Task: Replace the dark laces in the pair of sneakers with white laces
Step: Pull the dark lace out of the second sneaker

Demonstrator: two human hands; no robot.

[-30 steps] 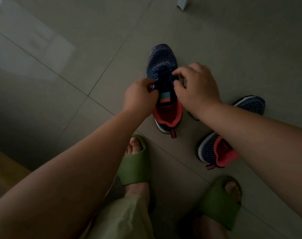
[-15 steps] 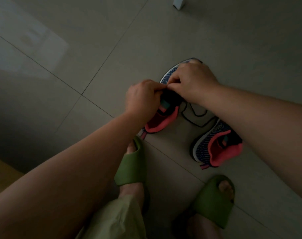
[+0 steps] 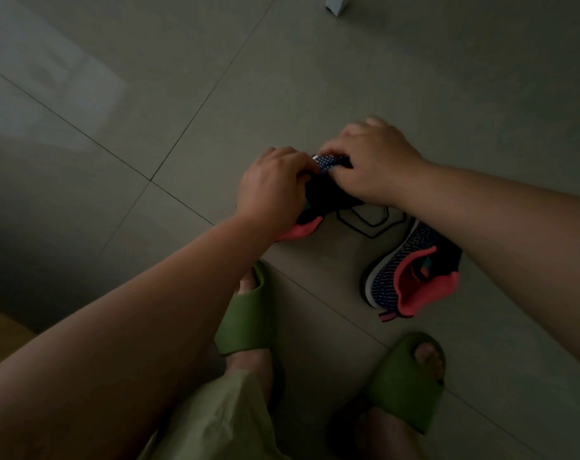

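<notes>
We grip the navy knit sneaker (image 3: 328, 190) with both hands, left hand (image 3: 275, 187) and right hand (image 3: 374, 164) pinching its top; dark lace (image 3: 364, 224) trails onto the tiled floor (image 3: 215, 94).

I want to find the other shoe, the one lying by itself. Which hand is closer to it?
Right. The right hand works on the held sneaker, its forearm passing over the lone sneaker. The left hand grips the held sneaker's far side.
</notes>
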